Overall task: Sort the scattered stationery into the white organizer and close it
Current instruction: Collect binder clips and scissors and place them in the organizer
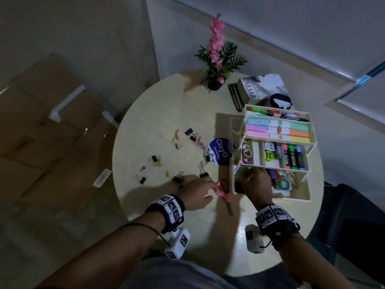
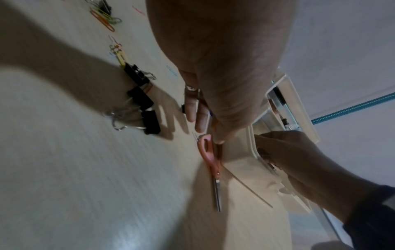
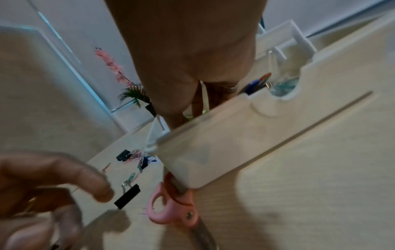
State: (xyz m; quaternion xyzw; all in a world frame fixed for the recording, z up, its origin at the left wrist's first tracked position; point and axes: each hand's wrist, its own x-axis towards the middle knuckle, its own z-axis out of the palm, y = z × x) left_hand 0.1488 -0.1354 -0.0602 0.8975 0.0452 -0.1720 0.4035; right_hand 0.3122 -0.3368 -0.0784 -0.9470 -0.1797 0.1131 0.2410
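The white organizer (image 1: 270, 198) stands open at the table's right, its tiers holding sticky notes, highlighters and tape. Pink-handled scissors (image 1: 224, 191) lie against its front left corner, blades toward me. My left hand (image 1: 212, 188) reaches them with straight fingers, fingertips at the handle (image 2: 208, 152). My right hand (image 1: 252, 178) dips into the bottom compartment over something yellow-green (image 1: 246, 170); the organizer wall (image 3: 213, 148) hides its fingertips, so I cannot tell if it holds anything. Black binder clips (image 1: 203, 174) and coloured paper clips (image 1: 177, 136) lie scattered to the left.
A round blue ClayG label (image 1: 219, 151) lies beside the organizer. A potted pink flower (image 1: 216, 59), a book (image 1: 256, 88) and a black round object (image 1: 280, 101) stand at the back. Cardboard boxes (image 1: 41, 132) sit on the floor to the left.
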